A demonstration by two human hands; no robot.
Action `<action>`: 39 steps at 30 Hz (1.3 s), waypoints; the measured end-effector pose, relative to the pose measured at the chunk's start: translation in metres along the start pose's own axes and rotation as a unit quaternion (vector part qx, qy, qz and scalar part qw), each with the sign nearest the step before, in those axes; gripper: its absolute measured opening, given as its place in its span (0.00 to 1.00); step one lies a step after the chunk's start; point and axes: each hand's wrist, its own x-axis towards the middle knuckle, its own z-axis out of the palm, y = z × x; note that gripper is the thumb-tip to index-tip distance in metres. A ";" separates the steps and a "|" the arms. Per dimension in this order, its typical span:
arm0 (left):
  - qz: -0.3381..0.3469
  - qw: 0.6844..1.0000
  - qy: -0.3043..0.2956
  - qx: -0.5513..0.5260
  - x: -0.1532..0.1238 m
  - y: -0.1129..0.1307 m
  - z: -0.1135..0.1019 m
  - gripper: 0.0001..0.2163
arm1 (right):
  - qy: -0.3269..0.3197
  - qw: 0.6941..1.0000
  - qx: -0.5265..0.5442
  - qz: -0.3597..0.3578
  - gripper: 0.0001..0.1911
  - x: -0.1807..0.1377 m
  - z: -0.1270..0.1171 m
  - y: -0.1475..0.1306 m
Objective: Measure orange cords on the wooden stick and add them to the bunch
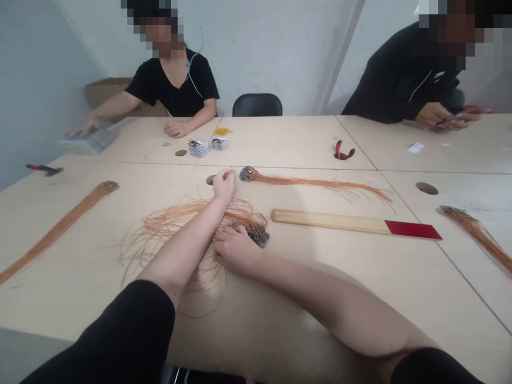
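My left hand (pixel 224 184) reaches across the table, fingers pinched together, beside the dark end of a straight bundle of thin orange wires (pixel 304 181). Whatever is in that pinch is too small to make out. Below it, a loose, fanned-out heap of orange wires (pixel 160 226) spreads under my left forearm, its dark metal-looking ends (pixel 259 234) gathered on the right. My right hand (pixel 238 250) rests on this heap close to those ends, its fingers curled around some wires. The fingertips are partly hidden.
A wooden stick with a red end (pixel 352 221) lies to the right. More wire bundles lie at the left (pixel 76 218) and right (pixel 480 234). Red-handled pliers (pixel 344 152) stand in a table hole. Small stacked packs (pixel 199 148) sit farther back. Two people work across the table.
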 end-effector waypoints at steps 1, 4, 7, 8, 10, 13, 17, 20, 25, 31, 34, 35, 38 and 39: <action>0.002 1.000 -0.001 0.000 0.000 0.000 0.000 0.07 | -0.003 1.000 0.002 0.000 0.06 0.000 0.001 0.001; 0.003 1.000 -0.002 0.002 0.001 0.000 0.001 0.07 | -0.006 1.000 0.006 0.001 0.09 0.000 0.002 0.002; -0.002 1.000 0.001 0.010 0.001 0.000 0.001 0.06 | -0.008 1.000 0.016 0.016 0.10 0.002 0.001 0.000; -0.004 1.000 0.002 0.011 0.001 0.001 0.001 0.06 | -0.014 0.999 0.021 0.023 0.10 0.003 0.000 0.000; -0.005 1.000 0.003 0.010 0.001 0.000 0.001 0.06 | -0.031 0.999 0.028 0.033 0.09 0.005 0.000 -0.002; -0.005 1.000 0.002 0.011 0.002 -0.001 0.002 0.07 | -0.045 0.998 0.023 0.032 0.06 0.007 0.000 -0.004; -0.003 1.000 0.001 0.014 0.002 -0.002 0.002 0.06 | -0.057 0.998 0.001 0.027 0.08 0.008 0.000 -0.008; -0.005 1.000 0.003 0.017 0.001 0.000 0.003 0.07 | -0.054 0.998 -0.020 0.012 0.12 0.006 0.000 -0.011; -0.012 1.000 0.003 0.023 0.000 0.005 0.002 0.08 | -0.034 0.998 -0.051 -0.023 0.14 0.001 0.000 -0.011; -0.012 0.999 0.003 0.032 -0.001 0.006 0.001 0.07 | -0.015 0.999 -0.038 -0.003 0.11 0.002 -0.005 0.000; -0.009 0.999 0.004 0.031 -0.001 0.005 0.001 0.07 | -0.012 0.997 0.000 0.082 0.09 0.006 -0.009 0.002; -0.008 1.000 0.003 0.030 -0.001 0.004 0.001 0.07 | -0.014 0.994 0.014 0.105 0.10 0.008 -0.009 0.002; -0.003 1.000 0.000 0.028 -0.001 0.002 0.001 0.06 | -0.008 0.989 0.034 0.141 0.14 0.011 -0.007 -0.001; -0.001 1.000 -0.001 0.028 -0.001 0.002 0.001 0.07 | -0.002 0.989 0.032 0.147 0.15 0.013 -0.006 -0.002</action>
